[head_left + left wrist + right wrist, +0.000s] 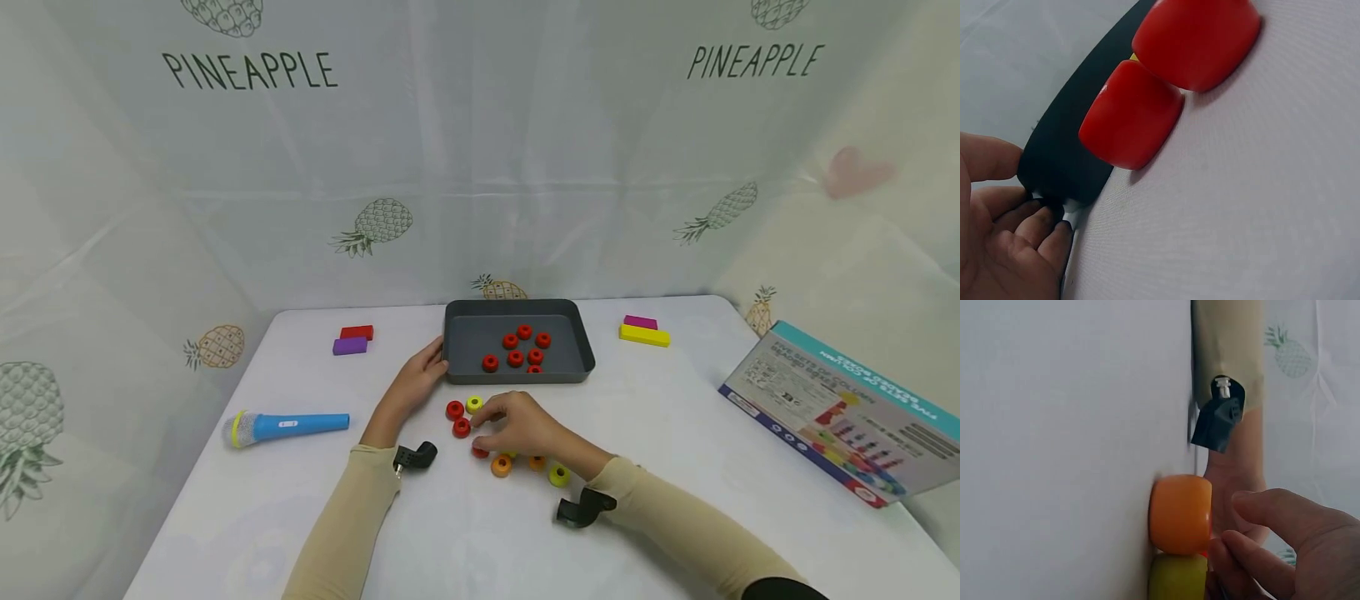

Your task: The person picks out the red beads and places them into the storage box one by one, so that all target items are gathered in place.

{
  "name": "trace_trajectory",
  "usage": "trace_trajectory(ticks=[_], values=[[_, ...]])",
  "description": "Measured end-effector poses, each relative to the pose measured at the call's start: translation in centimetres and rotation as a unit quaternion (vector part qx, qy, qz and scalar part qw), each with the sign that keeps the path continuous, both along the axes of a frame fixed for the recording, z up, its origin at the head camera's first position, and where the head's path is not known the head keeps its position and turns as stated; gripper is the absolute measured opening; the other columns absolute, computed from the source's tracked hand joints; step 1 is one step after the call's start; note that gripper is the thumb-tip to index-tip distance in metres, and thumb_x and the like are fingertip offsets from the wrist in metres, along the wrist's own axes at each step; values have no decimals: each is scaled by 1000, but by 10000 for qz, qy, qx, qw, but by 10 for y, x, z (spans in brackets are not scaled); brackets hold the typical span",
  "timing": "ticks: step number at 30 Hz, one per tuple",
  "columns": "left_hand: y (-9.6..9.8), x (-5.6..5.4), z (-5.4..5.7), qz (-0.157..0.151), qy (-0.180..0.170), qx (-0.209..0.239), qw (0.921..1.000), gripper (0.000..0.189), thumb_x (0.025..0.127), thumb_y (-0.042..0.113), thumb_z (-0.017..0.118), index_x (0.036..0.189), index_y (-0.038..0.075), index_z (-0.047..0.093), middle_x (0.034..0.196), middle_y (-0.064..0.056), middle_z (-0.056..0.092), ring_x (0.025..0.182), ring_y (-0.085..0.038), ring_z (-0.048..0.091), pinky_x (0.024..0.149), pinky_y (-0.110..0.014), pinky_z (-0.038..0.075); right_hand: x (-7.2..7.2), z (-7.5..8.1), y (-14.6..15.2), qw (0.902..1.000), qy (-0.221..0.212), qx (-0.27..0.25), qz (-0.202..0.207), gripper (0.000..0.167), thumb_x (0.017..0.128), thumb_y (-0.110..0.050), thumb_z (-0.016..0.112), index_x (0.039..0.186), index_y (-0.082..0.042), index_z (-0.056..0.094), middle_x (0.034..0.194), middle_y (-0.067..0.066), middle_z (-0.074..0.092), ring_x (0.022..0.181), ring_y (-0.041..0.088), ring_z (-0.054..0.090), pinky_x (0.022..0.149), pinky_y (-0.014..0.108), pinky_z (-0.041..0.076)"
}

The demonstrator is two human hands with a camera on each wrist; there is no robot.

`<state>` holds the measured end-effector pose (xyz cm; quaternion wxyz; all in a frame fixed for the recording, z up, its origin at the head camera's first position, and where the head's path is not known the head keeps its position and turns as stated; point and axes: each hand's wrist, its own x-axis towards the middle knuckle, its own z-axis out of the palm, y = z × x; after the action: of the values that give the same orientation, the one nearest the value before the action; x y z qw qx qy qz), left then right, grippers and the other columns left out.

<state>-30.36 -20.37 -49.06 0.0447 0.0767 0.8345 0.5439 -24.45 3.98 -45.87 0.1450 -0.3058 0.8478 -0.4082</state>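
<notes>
My left hand [416, 382] holds the front left corner of a dark grey baking tray [461, 333], thumb and fingers at its edge. Several red beads [515, 358] lie inside. My right hand [521, 427] hovers above loose beads in front of the tray, thumb and forefinger apart; no bead shows between them. By its fingertips are a red bead [461, 427] and a yellow bead [474, 404]; another red one is partly hidden under the thumb. An orange bead [1182, 514] and a yellow-green bead [1177, 578] stand beside the fingers in the right wrist view.
A blue toy microphone [288, 426] lies at the left. Red and purple blocks [350, 346] sit back left, magenta and yellow blocks [645, 336] back right. A printed box [847, 417] stands at the right edge. A pineapple-print curtain [480, 167] hangs behind the table.
</notes>
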Motion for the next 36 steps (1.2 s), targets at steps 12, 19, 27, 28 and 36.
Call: trace_trajectory(ticks=[12,19,27,28,36], values=[[0,-2,0,9,16,30,10000,60,105,22,49,161,17,29,164,-7,34,153,-24,33,127,-45,23,10,-8,1,9997,189,133,78,23,81,-21,85,104,-19,81,99,-14,75,97,6,63,90,25,52],[1,0,2,-14,68,58,10000,61,105,23,49,161,15,28,165,-10,34,153,-27,32,127,-47,23,11,-6,1,9989,392,189,149,23,79,-18,86,102,-16,81,99,-10,76,94,8,62,87,26,52],[1,0,4,3,60,12,10000,60,105,22,48,161,15,28,165,-8,34,153,-25,32,127,-46,23,9,-8,1,9992,343,151,135,19,81,-21,85,100,-18,82,97,-13,76,94,6,63,86,23,51],[1,1,4,-7,51,28,10000,60,105,22,48,161,14,27,164,-9,34,153,-25,32,127,-46,23,9,-9,1,9992,340,148,133,19,81,-21,85,100,-18,82,97,-13,76,94,6,63,86,24,51],[2,5,3,-15,-16,142,9999,61,105,22,49,161,15,27,165,-10,32,153,-27,32,127,-46,23,9,-10,2,9993,282,198,170,19,81,-20,84,100,-19,82,97,-15,76,94,6,63,85,22,52]])
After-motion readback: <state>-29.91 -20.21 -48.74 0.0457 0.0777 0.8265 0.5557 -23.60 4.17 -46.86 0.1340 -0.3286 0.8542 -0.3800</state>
